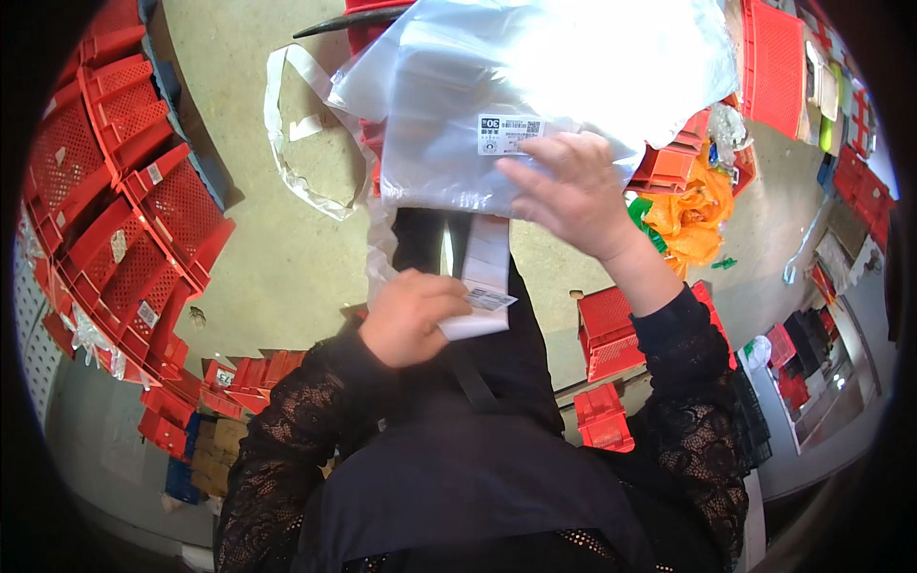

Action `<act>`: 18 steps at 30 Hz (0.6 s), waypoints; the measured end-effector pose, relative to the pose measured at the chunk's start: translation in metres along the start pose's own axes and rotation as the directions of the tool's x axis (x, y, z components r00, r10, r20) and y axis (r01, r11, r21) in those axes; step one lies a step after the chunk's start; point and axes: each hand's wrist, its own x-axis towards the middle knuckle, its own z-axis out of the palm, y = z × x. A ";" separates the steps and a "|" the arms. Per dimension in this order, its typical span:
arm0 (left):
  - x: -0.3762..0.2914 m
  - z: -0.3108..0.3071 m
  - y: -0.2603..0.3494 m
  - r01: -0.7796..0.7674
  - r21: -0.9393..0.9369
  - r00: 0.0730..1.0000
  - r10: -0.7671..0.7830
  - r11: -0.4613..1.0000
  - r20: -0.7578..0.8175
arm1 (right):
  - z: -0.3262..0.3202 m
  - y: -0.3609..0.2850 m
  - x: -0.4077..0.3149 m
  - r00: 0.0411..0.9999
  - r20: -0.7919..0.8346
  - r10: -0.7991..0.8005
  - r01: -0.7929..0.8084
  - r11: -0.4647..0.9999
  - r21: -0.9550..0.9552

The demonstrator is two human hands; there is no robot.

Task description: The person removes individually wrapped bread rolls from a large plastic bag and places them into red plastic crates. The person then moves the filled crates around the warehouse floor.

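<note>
A stack of clear plastic bags (437,136) spreads out before me, its upper right washed out by glare. On the top bag is a white printed label (510,135) bearing writing and a code. My right hand (573,190), slightly blurred, is over the bag at the label's lower right corner, fingers apart; whether they press on the film I cannot tell. Nearer my lap, my left hand (412,319) grips a white label backing strip (488,258). A printed label (491,296) stands partly off the strip beside those fingertips.
Stacked red plastic crates (118,165) line the left. Loose white backing tape (276,93) loops over the floor. To the right are an orange mesh bag (691,215) and a red crate (609,333). A dark pointed bar (351,21) juts out at the top.
</note>
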 end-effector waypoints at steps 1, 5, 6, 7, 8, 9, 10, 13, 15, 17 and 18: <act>0.000 -0.004 -0.004 0.006 0.047 1.000 -0.007 0.999 0.013 | 0.004 -0.005 0.005 0.997 -0.062 -0.053 0.053 0.999 -0.008; 0.005 -0.004 -0.007 0.030 0.026 0.997 -0.028 0.999 -0.069 | 0.029 -0.026 0.043 0.983 -0.109 -0.146 0.116 0.962 -0.246; 0.006 -0.003 -0.006 0.054 -0.035 0.997 -0.056 0.998 -0.056 | 0.034 -0.028 0.051 0.997 -0.070 -0.036 0.027 0.990 -0.137; 0.007 -0.001 -0.005 0.024 0.026 0.994 -0.021 0.999 -0.108 | 0.036 -0.027 0.059 0.999 -0.020 0.048 -0.049 0.998 -0.040; 0.009 0.001 -0.004 0.006 -0.004 0.992 -0.006 1.000 -0.123 | 0.039 -0.023 0.069 0.988 -0.092 0.121 -0.127 0.990 -0.066; 0.010 0.002 -0.002 -0.003 -0.028 0.994 0.000 1.000 -0.111 | 0.038 -0.015 0.080 0.963 -0.181 0.199 -0.215 0.974 -0.073; 0.012 0.003 -0.001 -0.004 -0.066 0.994 -0.003 0.998 -0.112 | 0.037 -0.008 0.091 0.923 -0.258 0.285 -0.309 0.949 -0.058; 0.014 0.004 0.001 -0.014 -0.065 0.995 0.008 0.998 -0.099 | 0.027 -0.003 0.126 0.813 -0.397 0.426 -0.468 0.884 -0.010; 0.011 0.002 0.001 0.009 -0.055 0.997 -0.013 0.998 -0.073 | 0.015 -0.010 0.135 0.804 -0.358 0.475 -0.468 0.877 0.112; 0.005 -0.003 0.002 0.061 -0.054 0.996 -0.064 0.997 -0.055 | -0.001 -0.022 0.116 0.794 -0.418 0.442 -0.383 0.897 0.220; 0.001 -0.007 0.003 0.056 -0.092 0.996 -0.062 0.994 -0.062 | -0.012 -0.025 0.096 0.814 -0.388 0.432 -0.323 0.892 0.316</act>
